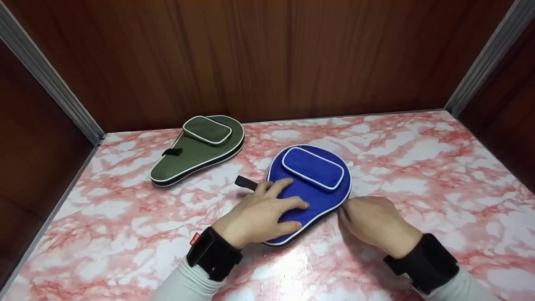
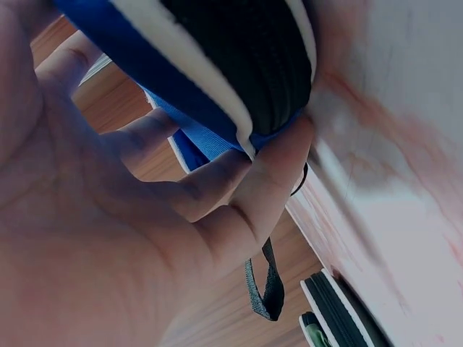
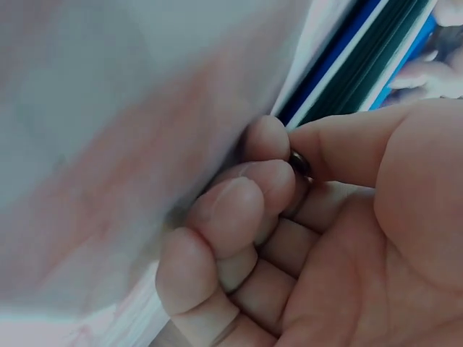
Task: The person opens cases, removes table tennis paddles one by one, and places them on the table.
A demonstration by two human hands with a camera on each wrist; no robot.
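Blue fabric paddle-shaped case (image 1: 311,190) flat on pink marbled tabletop (image 1: 418,167), pinned under spread left hand (image 1: 261,215) to steady it; right hand (image 1: 374,223) at its near edge, thumb and forefinger pinching small metal zip pull (image 3: 300,163); green fabric case (image 1: 198,148) well beyond left hand

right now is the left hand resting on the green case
No, the left hand lies flat on the blue case, while the green case sits untouched farther back on the table.
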